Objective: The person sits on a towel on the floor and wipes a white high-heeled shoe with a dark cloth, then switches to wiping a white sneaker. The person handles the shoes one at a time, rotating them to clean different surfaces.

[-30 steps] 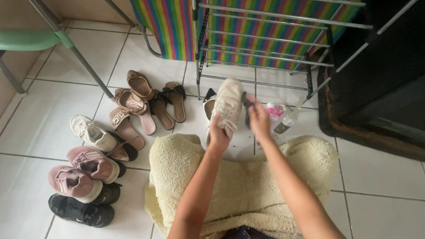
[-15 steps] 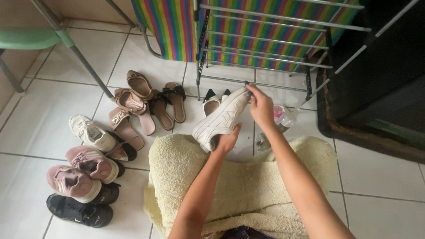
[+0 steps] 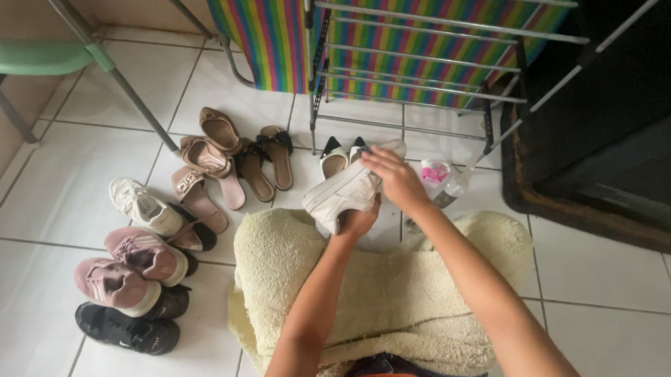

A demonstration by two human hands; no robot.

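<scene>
A white sneaker point(image 3: 342, 196) lies on its side in the air, just above the far edge of a cream fluffy towel point(image 3: 370, 292) spread over my lap. My left hand point(image 3: 357, 222) grips it from below at the heel end. My right hand point(image 3: 393, 178) lies across its upper side near the toe, fingers pressed on it; the small dark item it pinched in the earlier frames is hidden under them. A pair of pointed black-toed flats point(image 3: 334, 158) sits on the tiles just behind the sneaker.
A metal shoe rack point(image 3: 421, 72) stands ahead before striped cloth. A clear bottle point(image 3: 454, 189) and a pink item point(image 3: 434, 173) lie at right. Brown sandals point(image 3: 221, 156), another white sneaker point(image 3: 140, 208), pink sneakers point(image 3: 138, 254), a black sneaker point(image 3: 127, 333) sit left. Green chair point(image 3: 28, 59) far left.
The sneaker turned from toe-up to lying on its side and came lower. My right hand moved from the toe tip down onto the sneaker's side.
</scene>
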